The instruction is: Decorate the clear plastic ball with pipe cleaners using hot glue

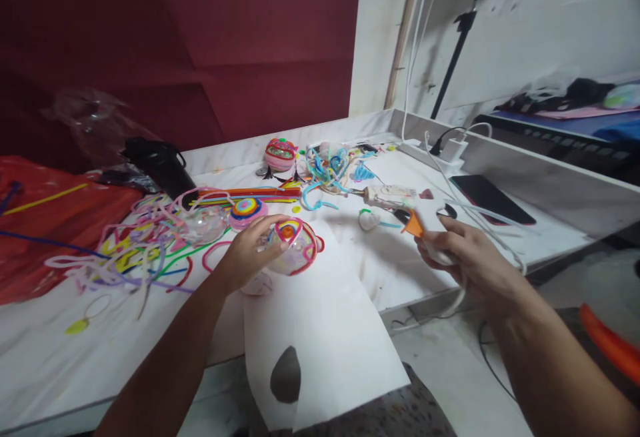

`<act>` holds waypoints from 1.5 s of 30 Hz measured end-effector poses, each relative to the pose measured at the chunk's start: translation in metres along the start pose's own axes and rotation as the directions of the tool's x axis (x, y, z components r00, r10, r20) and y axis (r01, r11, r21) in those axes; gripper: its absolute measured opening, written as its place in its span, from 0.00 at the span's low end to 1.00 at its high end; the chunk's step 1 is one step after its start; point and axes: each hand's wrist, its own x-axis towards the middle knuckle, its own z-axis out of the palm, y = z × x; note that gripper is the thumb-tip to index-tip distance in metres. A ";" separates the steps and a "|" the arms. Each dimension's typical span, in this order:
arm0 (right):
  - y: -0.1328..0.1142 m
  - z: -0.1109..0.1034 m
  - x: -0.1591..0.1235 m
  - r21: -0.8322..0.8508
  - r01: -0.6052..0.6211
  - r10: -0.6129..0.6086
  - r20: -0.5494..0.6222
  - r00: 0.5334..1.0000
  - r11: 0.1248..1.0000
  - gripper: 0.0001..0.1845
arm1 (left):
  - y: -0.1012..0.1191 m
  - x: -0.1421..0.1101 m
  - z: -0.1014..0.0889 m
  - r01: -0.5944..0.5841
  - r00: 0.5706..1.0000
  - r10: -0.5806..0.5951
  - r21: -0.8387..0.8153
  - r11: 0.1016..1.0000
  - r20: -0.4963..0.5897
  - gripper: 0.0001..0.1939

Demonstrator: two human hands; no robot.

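My left hand (255,250) is closed around the near side of a clear plastic ball (300,257) trimmed with red, pink and orange pipe cleaners, above a white paper sheet (335,330). Beside it lies a clear half shell (259,283), partly under the hand. My right hand (460,250) grips the handle of a glue gun (390,195). Its orange trigger shows by the fingers, its nozzle points left, and a pale glue stick (495,211) runs out behind. A small white piece with a green top (369,219) lies below the nozzle.
Loose pipe cleaners (145,257) and a striped disc (247,210) lie left. Behind are a wrapped ball (280,155), a blue tangle (327,165) and a black bottle-like object (159,163). A phone (493,199), charger (454,150) and cords stand right, inside a raised table edge.
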 end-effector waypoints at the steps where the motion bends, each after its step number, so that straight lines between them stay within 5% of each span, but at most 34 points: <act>1: -0.001 0.000 -0.006 0.038 -0.012 0.011 0.025 1.000 0.999 0.15 | -0.001 0.000 0.000 -0.001 1.000 0.001 -0.005 1.000 -0.002 0.27; 8: 0.009 0.009 -0.028 0.099 -0.024 -0.004 0.272 0.962 0.995 0.20 | -0.006 0.000 -0.002 -0.001 1.000 0.002 0.030 1.000 -0.012 0.25; 21: 0.026 0.032 -0.032 0.075 0.040 -0.075 0.550 0.832 0.996 0.20 | -0.014 0.004 0.000 -0.015 1.000 0.014 -0.047 0.999 -0.025 0.24; 30: 0.028 0.038 -0.032 -0.096 0.170 -0.081 0.594 0.800 0.981 0.18 | -0.016 0.003 0.000 0.000 1.000 -0.002 -0.086 0.996 -0.023 0.28; 45: 0.033 0.041 -0.030 -0.172 0.385 -0.198 0.631 0.750 0.907 0.14 | -0.013 0.001 0.001 0.054 0.999 -0.054 -0.197 0.979 0.004 0.19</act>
